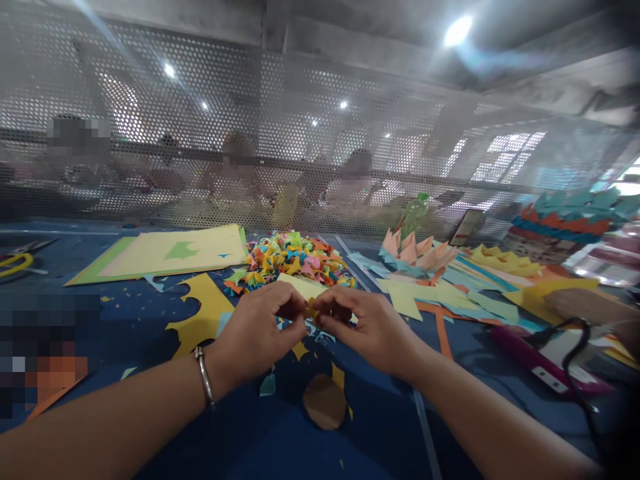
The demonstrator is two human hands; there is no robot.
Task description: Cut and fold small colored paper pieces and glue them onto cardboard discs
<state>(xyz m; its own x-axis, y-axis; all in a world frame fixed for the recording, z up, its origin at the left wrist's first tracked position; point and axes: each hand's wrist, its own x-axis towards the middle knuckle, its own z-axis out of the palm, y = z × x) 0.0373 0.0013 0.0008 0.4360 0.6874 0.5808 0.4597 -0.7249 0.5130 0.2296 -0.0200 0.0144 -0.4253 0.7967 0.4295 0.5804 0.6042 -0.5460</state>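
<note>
My left hand, with a silver bangle at the wrist, and my right hand meet at the middle, fingertips pinched on a small yellow paper piece. Most of that piece is hidden by the fingers. Just beyond them lies a heap of small folded colored paper pieces. A yellow sheet with curved cut-outs is left of my left hand. Nearer to me, below the hands, a round brown disc rests on the blue table.
Stacked paper sheets lie at the left, with yellow-handled scissors beyond. To the right are peach folded paper points, strips, a purple power strip with a black cable, and another person's hand. A perforated screen stands behind.
</note>
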